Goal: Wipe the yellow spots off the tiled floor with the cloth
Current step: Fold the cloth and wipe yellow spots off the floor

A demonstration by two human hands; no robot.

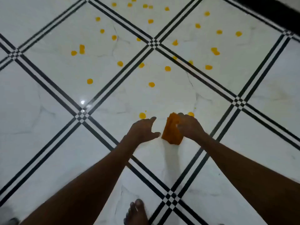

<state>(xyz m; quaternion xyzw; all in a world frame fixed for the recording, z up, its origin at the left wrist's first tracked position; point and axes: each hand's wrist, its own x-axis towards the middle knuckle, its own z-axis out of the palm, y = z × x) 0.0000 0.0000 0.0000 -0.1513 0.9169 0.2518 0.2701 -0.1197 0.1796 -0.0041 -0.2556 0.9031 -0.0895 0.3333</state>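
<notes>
An orange cloth [172,133], folded into a block, rests on the white tiled floor [48,143]. My right hand [189,126] is closed over its right side. Just left of the cloth, my left hand [142,129] hovers with fingers apart and holds nothing. Several yellow spots lie scattered over the tiles ahead. The nearest spots are one [142,115] just beyond my left hand and one [191,114] partly hidden behind my right hand. Others, such as a spot [151,84] farther out, spread toward the top of the view.
Black striped grout bands [113,88] cross the white marble-look tiles diagonally. My bare foot [138,211] stands at the bottom edge. A dark strip [276,12] runs along the top right corner. A light glare [82,102] shines on the floor at left.
</notes>
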